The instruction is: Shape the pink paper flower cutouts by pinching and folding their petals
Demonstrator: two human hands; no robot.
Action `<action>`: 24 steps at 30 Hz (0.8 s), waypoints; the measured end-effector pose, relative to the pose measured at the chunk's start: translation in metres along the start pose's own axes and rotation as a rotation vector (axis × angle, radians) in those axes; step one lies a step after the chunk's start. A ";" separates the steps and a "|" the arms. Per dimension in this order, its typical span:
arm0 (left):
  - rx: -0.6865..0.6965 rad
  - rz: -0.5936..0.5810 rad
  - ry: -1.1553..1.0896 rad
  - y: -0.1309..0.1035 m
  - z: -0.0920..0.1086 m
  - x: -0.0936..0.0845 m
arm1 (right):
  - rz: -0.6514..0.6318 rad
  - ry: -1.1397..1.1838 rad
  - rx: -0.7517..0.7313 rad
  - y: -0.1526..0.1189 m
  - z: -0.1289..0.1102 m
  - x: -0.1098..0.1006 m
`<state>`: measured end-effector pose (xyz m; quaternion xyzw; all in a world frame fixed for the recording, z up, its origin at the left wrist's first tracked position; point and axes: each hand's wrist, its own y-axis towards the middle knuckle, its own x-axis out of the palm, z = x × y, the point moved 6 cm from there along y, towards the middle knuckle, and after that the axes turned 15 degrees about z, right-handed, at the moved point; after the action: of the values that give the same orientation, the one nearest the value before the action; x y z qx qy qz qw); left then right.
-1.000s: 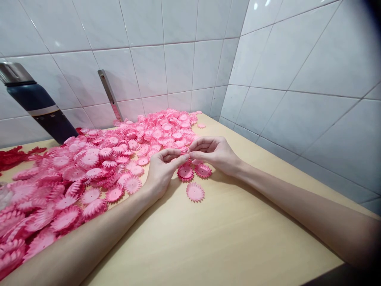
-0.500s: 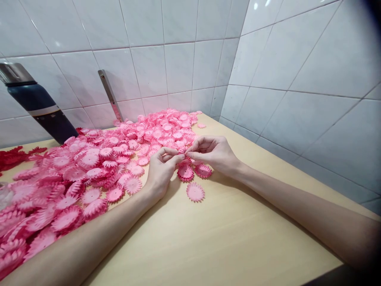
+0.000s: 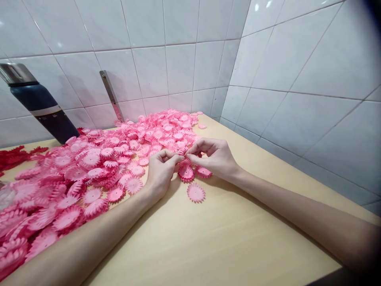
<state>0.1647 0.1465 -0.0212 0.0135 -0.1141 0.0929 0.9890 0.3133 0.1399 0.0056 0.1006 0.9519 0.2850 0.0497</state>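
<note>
My left hand (image 3: 162,171) and my right hand (image 3: 214,157) meet at the front edge of a pile of pink fabric flower pieces (image 3: 114,153). Thumb and forefinger of each hand are pinched together, fingertips almost touching. Whatever lies between them is too small and hidden to make out. Just below the fingers are a darker-edged pink flower piece (image 3: 186,173) and another flower piece (image 3: 203,171), partly under my right hand. Closer to me, a single pale pink flower piece (image 3: 196,192) lies flat on the wooden table (image 3: 214,238).
A dark blue bottle (image 3: 49,105) with a steel cap stands at the back left, beside dark red flower pieces (image 3: 16,157). A metal strip (image 3: 111,94) leans on the tiled wall (image 3: 149,71). Tiles (image 3: 321,79) also close off the right side.
My right thumb and fingers have shifted slightly at the pinch. My left hand stays almost in place. The whole view has moved a little, and the flower pieces lie as before.
</note>
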 end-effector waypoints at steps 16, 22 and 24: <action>0.243 -0.054 0.147 -0.014 0.022 0.006 | -0.147 -0.276 -0.146 -0.006 -0.009 0.005; 0.237 -0.051 0.189 -0.014 0.019 0.006 | -0.167 -0.256 -0.079 -0.006 -0.008 0.006; 0.175 -0.041 0.153 -0.011 0.014 0.004 | -0.193 -0.260 -0.065 -0.006 -0.008 0.007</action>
<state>0.1679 0.1360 -0.0070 0.0950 -0.0295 0.0832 0.9916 0.3044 0.1322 0.0085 0.0429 0.9330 0.2942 0.2027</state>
